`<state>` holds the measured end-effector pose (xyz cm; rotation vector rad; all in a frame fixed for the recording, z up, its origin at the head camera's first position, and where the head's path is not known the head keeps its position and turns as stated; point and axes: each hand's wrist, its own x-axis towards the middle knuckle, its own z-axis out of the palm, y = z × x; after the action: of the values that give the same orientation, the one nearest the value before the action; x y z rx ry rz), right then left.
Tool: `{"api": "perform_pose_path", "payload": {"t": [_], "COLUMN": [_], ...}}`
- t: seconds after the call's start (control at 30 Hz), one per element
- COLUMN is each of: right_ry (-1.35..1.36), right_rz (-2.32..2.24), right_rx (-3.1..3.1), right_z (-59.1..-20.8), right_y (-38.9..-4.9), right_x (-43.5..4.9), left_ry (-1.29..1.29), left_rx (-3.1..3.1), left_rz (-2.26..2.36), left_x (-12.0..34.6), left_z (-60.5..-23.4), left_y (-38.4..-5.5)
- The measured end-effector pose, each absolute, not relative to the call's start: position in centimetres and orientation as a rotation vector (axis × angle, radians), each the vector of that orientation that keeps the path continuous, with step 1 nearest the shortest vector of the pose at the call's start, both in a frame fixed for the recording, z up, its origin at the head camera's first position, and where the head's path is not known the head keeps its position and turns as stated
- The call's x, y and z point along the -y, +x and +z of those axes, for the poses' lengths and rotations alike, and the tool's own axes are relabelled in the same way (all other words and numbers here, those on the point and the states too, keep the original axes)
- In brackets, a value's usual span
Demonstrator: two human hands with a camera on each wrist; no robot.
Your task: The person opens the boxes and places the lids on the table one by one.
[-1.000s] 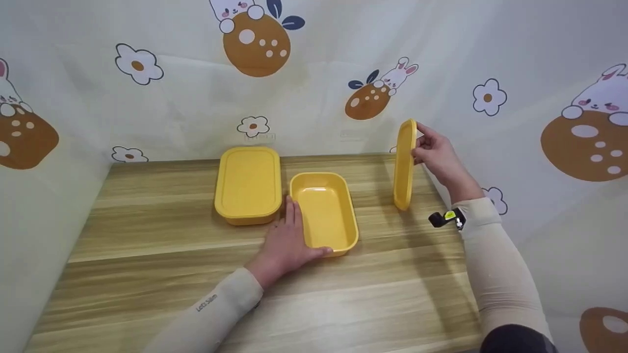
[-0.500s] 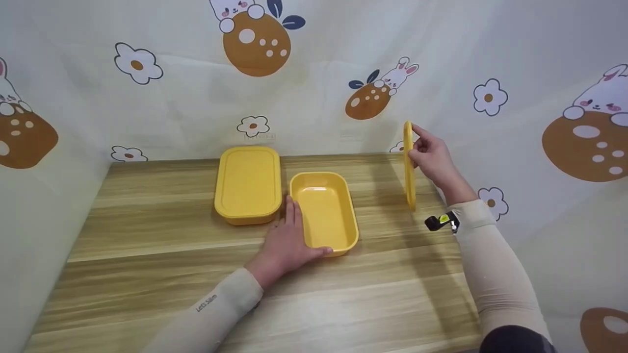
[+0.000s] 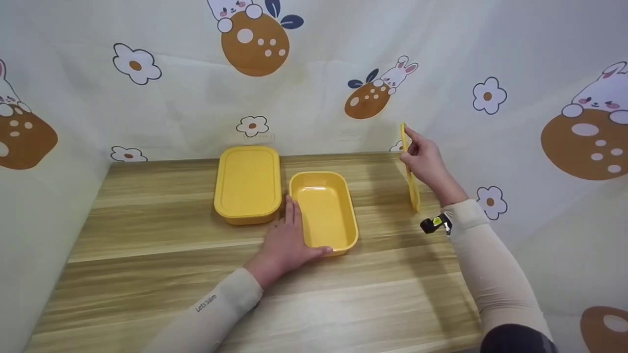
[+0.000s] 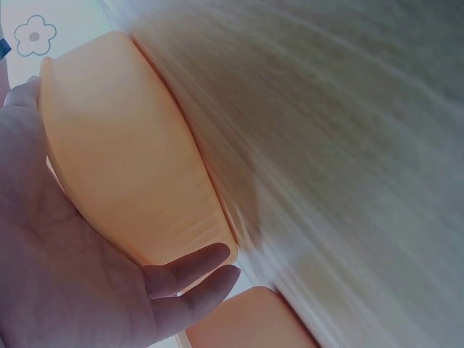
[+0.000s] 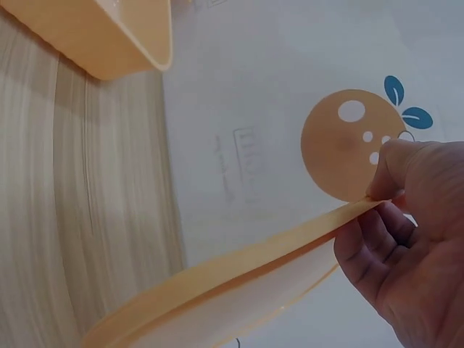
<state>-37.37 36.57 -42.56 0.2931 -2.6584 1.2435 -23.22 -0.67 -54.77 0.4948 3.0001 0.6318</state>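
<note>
An uncovered yellow rectangular food container stands on the wooden table, its inside bare. My left hand rests against it, with straight fingers along the left wall and the thumb over the near rim. The left wrist view shows two fingertips against the wall of the container. Off to the right, my right hand pinches a yellow lid by its upper part, edge-on to the head view. In the right wrist view the thumb and fingers grip the rim of the lid.
A second yellow container with its lid on stands just left of the uncovered one. Pale fabric printed with rabbits and flowers hangs behind and at both sides of the wooden table.
The lid has turned in my right hand from showing its face to edge-on, tilting so its lower end points right. The right hand has shifted slightly left. My left hand has stayed put.
</note>
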Motion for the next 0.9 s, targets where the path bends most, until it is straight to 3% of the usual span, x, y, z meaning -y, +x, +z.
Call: {"api": "perform_pose_path", "payload": {"t": [0.9], "right_ry": [0.192], "right_rz": [1.056], "right_rx": [2.791], "right_z": [-45.0], "right_y": [-39.5], "right_x": [-34.9], "left_ry": [0.497], "left_rx": [-3.002], "left_rz": [0.653], "left_x": [0.9], "left_z": [-54.7], "left_y": [-23.0]}}
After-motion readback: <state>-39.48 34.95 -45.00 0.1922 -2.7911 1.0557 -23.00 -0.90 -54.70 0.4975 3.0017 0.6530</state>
